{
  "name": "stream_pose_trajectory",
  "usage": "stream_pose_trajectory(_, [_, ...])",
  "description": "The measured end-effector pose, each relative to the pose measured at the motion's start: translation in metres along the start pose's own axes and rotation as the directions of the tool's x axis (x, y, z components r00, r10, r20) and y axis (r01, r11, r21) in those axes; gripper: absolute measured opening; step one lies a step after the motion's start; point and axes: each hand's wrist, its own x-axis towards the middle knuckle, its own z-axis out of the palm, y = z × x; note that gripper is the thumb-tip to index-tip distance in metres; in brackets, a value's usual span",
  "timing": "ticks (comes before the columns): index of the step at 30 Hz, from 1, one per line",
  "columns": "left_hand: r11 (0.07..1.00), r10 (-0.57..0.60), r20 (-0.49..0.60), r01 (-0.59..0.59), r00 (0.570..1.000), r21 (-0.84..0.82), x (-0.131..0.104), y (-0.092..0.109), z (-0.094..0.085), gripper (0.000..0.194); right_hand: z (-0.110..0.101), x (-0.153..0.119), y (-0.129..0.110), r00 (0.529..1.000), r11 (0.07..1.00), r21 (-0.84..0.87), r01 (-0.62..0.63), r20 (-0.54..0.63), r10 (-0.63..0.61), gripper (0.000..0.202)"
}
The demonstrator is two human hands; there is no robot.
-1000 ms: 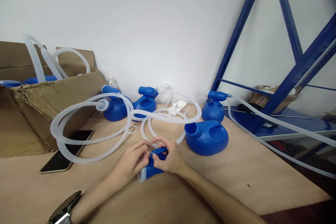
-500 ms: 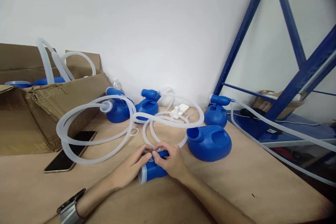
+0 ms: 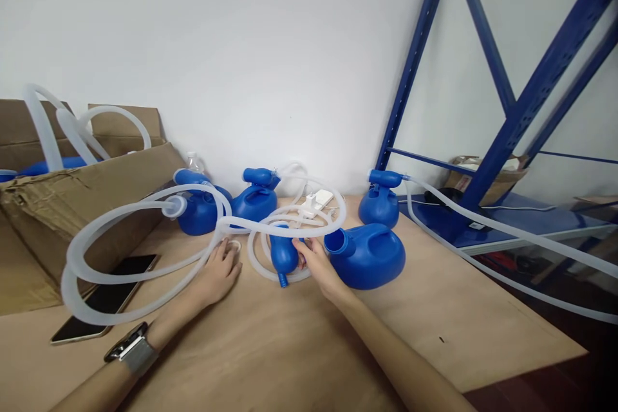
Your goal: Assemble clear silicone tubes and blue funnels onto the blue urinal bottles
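Spout [image 3: 284, 253] at lower centre, held by right hand [image 3: 316, 262]: keep it steady; left hand [image 3: 219, 275], near white ring [image 3: 238, 244], grip unclear.

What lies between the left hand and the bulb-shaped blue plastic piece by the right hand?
In the head view, a thin whitish ring by the left hand, then a curve of translucent white hose before the blue piece.

The jug [image 3: 371, 265] is smooth plastic, the box [image 3: 91, 190] cardboard, the tabletop [image 3: 270, 351] perhaps matt wood.
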Motion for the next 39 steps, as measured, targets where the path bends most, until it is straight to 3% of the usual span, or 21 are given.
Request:
stream_pose_trajectory(6, [0.997,0.079,0.038,-0.08,0.996,0.02,-0.002,0.009,-0.006,0.029,-0.004,0.003,0.008,0.998,0.999,-0.006,-0.04,0.054,0.04,0.048])
stream_pose_trajectory(10, [0.992,0.122,0.111,-0.126,0.986,0.031,-0.002,0.018,-0.021,0.028,-0.007,-0.007,0.001,0.984,0.957,-0.29,0.02,0.175,0.032,0.06])
stream_pose_trajectory(14, [0.991,0.128,0.161,-0.133,0.979,0.021,-0.004,0.034,-0.04,0.025,-0.014,-0.044,-0.03,0.951,0.778,-0.583,0.235,0.304,-0.059,0.067])
stream_pose_trajectory(16, [0.993,0.116,0.193,-0.107,0.974,-0.055,-0.005,0.05,-0.055,0.023,-0.027,-0.065,-0.052,0.91,0.749,-0.569,0.339,0.401,-0.107,0.046])
stream_pose_trajectory(18, [0.986,0.117,0.196,-0.09,0.974,-0.142,-0.006,0.072,-0.072,0.026,-0.051,-0.077,-0.074,0.915,0.75,-0.556,0.358,0.37,-0.162,0.033])
stream_pose_trajectory(19, [0.975,0.137,0.21,-0.095,0.968,-0.198,-0.005,0.084,-0.08,0.029,-0.067,-0.078,-0.084,0.91,0.692,-0.595,0.408,0.325,-0.257,0.033])
stream_pose_trajectory(21, [0.953,0.176,0.233,-0.106,0.957,-0.284,-0.003,0.11,-0.093,0.032,-0.104,-0.069,-0.096,0.848,0.433,-0.761,0.483,0.282,-0.449,0.04])
stream_pose_trajectory(23, [0.926,0.248,0.212,-0.167,0.945,-0.338,0.001,0.135,-0.099,0.033,-0.139,-0.053,-0.098,0.822,0.186,-0.874,0.448,0.322,-0.47,0.054])
stream_pose_trajectory(25, [0.894,0.315,0.159,-0.236,0.936,-0.38,0.006,0.158,-0.097,0.035,-0.163,-0.04,-0.089,0.847,0.073,-0.9,0.429,0.373,-0.379,0.066])
stream_pose_trajectory(28, [0.825,0.401,0.052,-0.336,0.914,-0.455,0.018,0.183,-0.082,0.043,-0.169,-0.034,-0.071,0.857,0.073,-0.901,0.427,0.378,-0.349,0.074])
stream_pose_trajectory(32, [0.76,0.427,-0.07,-0.4,0.902,-0.513,0.032,0.195,-0.059,0.046,-0.148,-0.046,-0.059,0.827,0.084,-0.883,0.461,0.394,-0.401,0.08])
stream_pose_trajectory(39, [0.74,0.331,-0.012,-0.267,0.944,-0.617,0.037,0.191,-0.059,0.056,-0.133,-0.05,-0.056,0.829,0.118,-0.891,0.439,0.35,-0.437,0.08])
